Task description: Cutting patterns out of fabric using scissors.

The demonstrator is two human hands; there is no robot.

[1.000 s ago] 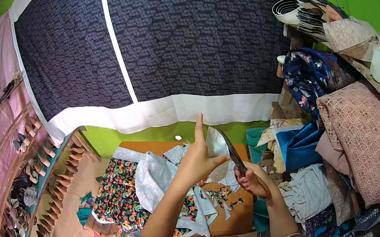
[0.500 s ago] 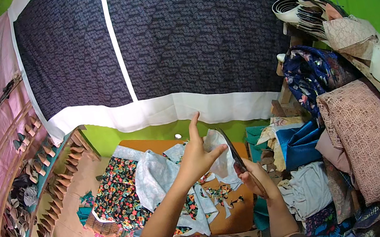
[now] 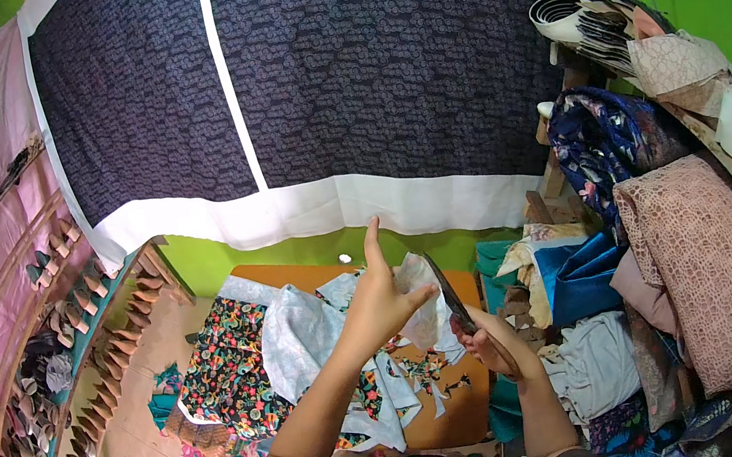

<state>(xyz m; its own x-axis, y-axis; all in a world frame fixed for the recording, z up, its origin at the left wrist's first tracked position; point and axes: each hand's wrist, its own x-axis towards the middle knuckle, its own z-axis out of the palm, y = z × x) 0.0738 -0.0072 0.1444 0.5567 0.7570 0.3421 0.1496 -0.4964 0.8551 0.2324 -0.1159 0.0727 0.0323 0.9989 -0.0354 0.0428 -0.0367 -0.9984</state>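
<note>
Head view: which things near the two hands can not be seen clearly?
- Scissors, head view: handles hidden inside the right hand.
- Pale cloth piece, head view: partly covered by the left hand; how it is gripped cannot be told.
- Orange table, head view: mostly covered by cloth scraps and the forearms.

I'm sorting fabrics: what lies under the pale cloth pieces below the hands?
Under the pale cloth pieces an orange board shows, with a flowered black fabric beside them. What is beneath the cloth's middle is covered.

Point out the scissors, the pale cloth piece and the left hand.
scissors (image 3: 447, 293), head view, on the dark blade.
pale cloth piece (image 3: 425, 316), head view, on its middle.
left hand (image 3: 378, 305), head view, on the palm's back.
</note>
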